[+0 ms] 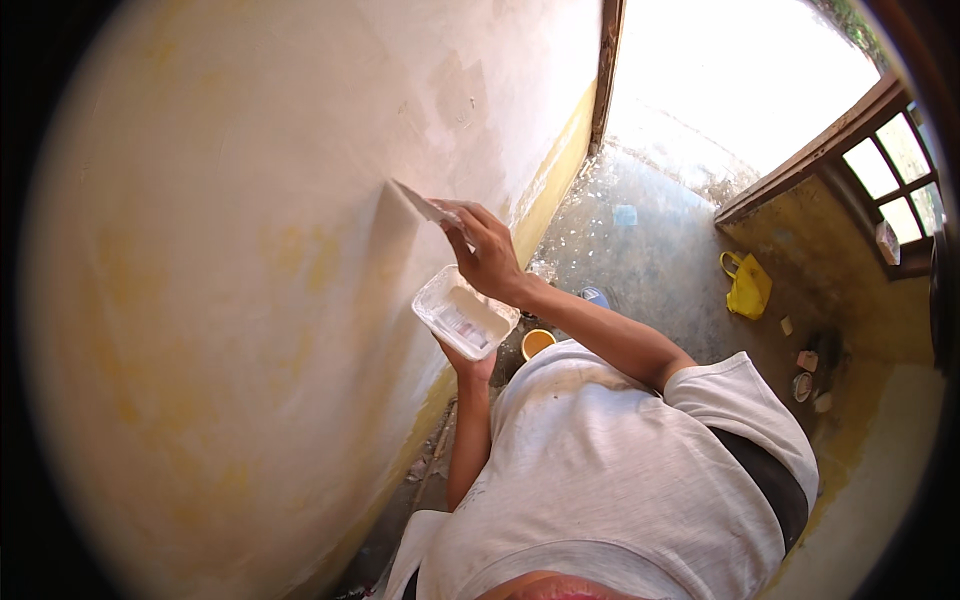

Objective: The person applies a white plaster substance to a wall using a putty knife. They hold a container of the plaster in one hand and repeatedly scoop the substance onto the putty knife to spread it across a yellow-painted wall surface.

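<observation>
My right hand (485,250) is closed on a putty knife (418,201), a flat whitish blade whose edge meets the wall (250,200). The wall carries a pale coat with yellow patches showing through. Below that hand, my left hand (468,362) grips a white plastic tub (465,315) from underneath. White paste smears the tub's inside and rim. Most of my left fingers are hidden under it.
An orange-rimmed bucket (538,344) and a blue sandal (595,297) are on the floor near my body. A yellow bag (747,287) lies by the right wall, with small objects beyond it. An open doorway (740,80) is at the far side, beside a window (898,170).
</observation>
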`<control>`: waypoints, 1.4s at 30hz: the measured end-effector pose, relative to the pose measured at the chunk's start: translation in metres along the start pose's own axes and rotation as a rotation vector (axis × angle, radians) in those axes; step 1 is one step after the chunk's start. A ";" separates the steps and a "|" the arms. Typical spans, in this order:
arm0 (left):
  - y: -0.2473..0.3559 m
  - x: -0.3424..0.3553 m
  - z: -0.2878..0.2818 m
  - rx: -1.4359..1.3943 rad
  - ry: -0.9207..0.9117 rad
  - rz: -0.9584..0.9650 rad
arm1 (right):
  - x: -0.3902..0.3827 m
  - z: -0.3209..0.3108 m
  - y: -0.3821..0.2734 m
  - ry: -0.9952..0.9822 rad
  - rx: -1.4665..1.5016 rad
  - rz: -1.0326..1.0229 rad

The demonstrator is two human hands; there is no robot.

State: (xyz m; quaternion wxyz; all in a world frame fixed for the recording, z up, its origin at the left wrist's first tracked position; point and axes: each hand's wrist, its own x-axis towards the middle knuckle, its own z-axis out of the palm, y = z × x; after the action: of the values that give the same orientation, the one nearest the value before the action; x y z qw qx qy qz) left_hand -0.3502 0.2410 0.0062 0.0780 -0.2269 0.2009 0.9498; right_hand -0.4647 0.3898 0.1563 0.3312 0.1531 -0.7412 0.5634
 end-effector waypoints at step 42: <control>-0.014 -0.008 -0.019 0.115 0.127 0.067 | 0.034 0.026 0.106 0.196 -0.205 0.356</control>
State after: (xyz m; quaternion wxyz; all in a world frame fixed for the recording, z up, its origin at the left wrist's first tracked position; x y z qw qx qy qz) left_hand -0.3322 0.2451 -0.0101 0.0463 -0.2748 0.2671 0.9225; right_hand -0.5618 0.4046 0.0972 0.3106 -0.0702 -0.7743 0.5469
